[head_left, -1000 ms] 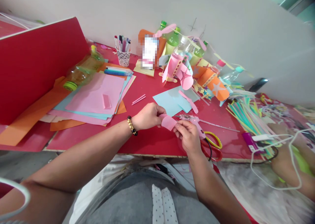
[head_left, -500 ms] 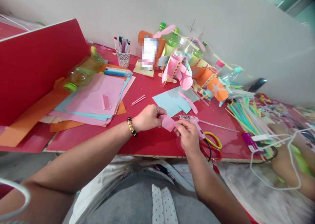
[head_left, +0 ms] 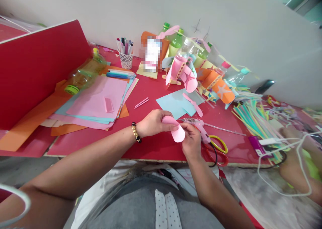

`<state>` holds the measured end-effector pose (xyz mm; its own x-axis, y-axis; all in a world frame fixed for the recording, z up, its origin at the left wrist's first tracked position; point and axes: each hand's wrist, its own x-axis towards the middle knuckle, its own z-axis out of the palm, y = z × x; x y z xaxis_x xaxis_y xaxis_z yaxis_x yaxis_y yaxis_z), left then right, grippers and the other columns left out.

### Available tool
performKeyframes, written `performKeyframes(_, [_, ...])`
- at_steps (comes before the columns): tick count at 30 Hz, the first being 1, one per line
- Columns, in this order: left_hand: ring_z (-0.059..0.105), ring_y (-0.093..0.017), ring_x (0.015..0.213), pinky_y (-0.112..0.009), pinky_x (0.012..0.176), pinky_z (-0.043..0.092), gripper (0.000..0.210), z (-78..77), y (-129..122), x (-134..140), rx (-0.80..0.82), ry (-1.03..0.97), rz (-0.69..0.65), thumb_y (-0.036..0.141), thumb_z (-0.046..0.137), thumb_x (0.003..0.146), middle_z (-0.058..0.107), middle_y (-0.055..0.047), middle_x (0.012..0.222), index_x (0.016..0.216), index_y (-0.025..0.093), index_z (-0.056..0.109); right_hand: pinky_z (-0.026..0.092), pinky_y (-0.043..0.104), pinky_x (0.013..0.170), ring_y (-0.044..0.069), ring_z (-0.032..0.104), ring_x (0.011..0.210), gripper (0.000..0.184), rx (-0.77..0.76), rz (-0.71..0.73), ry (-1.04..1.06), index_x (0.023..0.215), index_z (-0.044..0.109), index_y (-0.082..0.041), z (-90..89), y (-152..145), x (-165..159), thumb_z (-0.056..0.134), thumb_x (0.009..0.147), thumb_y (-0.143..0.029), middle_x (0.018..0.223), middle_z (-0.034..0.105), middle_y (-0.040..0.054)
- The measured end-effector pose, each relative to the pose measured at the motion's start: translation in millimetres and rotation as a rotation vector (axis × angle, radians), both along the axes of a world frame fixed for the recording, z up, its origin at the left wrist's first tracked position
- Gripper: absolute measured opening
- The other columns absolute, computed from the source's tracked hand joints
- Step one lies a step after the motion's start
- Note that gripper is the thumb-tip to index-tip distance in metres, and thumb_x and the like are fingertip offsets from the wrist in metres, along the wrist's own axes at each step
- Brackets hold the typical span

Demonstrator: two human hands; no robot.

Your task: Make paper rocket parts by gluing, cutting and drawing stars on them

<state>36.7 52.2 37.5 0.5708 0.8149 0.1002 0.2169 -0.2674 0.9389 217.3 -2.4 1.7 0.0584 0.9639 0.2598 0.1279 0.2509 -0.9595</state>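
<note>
Between my two hands is a small piece of pink paper (head_left: pixel 178 134) with a rounded end, held above the front of the red table (head_left: pixel 151 148). My left hand (head_left: pixel 158 123) pinches it from the left, thumb lying across its face. On the right edge, the curled fingers of my right hand (head_left: pixel 191 138) grip it. Just beyond my right hand lies a pink glue gun (head_left: pixel 201 125) with a clear glue stick in its back. Scissors (head_left: pixel 220 145) with yellow and red handles rest beside it. A pink paper propeller (head_left: pixel 193 104) lies on blue paper (head_left: pixel 171 103).
Stacked coloured paper (head_left: pixel 98 91) and a plastic bottle (head_left: pixel 87 71) occupy the left. Behind stand a cup of pens (head_left: pixel 125 57) and several bottle-and-paper planes (head_left: pixel 181 71). Coloured straws (head_left: pixel 254 121), a white cable (head_left: pixel 300 155) and another person's arm (head_left: pixel 299 168) are at the right.
The pink paper has turned, its rounded end now facing down and toward me. My left thumb has slid across it, and my right hand has shifted slightly.
</note>
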Motion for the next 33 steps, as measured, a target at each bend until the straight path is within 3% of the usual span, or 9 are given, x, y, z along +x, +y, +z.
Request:
performKeyframes(7, [0.060,-0.013,0.069,-0.021,0.061,0.043,0.026,-3.5,-0.1,1.2,-0.089,-0.060,-0.034,0.038,0.071,0.077,0.067,-0.002,0.074,0.085,0.013,0.069,0.042,0.023,0.056,0.011,0.053,0.061,0.002,-0.011,0.011,0.120,0.080,0.070,-0.021,-8.3,2.4,0.6,0.068,0.080,-0.021,0.069,0.063,-0.0033])
performKeyframes(14, [0.056,-0.010,0.063,-0.019,0.056,0.041,0.035,-1.7,-2.3,3.5,-0.207,-0.142,-0.058,0.045,0.065,0.082,0.062,-0.001,0.068,0.080,0.011,0.065,0.040,0.023,0.053,0.010,0.052,0.057,0.006,0.028,-0.005,-0.029,0.084,0.069,-0.022,-2.0,-0.7,3.0,0.063,0.085,-0.022,0.070,0.060,-0.0030])
performKeyframes(19, [0.062,-0.014,0.073,-0.022,0.064,0.047,0.031,-4.3,-3.2,7.1,-0.227,-0.136,-0.068,0.042,0.068,0.081,0.068,-0.005,0.077,0.084,0.010,0.067,0.043,0.026,0.062,0.014,0.056,0.069,0.009,0.050,0.002,-0.090,0.082,0.070,-0.020,5.1,-1.9,3.9,0.062,0.086,-0.022,0.076,0.062,-0.0002])
performKeyframes(25, [0.062,-0.014,0.073,-0.023,0.063,0.047,0.030,-9.7,-4.3,10.4,-0.252,-0.190,-0.047,0.040,0.073,0.077,0.067,-0.004,0.077,0.084,0.011,0.065,0.045,0.026,0.062,0.015,0.058,0.069,0.007,0.058,0.000,-0.148,0.083,0.069,-0.021,6.3,-3.4,5.4,0.063,0.086,-0.024,0.077,0.063,0.0007])
performKeyframes(33, [0.054,-0.009,0.066,-0.020,0.058,0.042,0.036,-8.7,-6.4,12.4,-0.342,-0.261,-0.011,0.038,0.079,0.070,0.059,0.001,0.074,0.085,0.012,0.058,0.048,0.030,0.075,0.016,0.061,0.080,0.012,0.229,-0.021,-0.299,0.089,0.068,-0.023,5.8,-3.5,4.9,0.059,0.088,-0.016,0.083,0.067,0.0010])
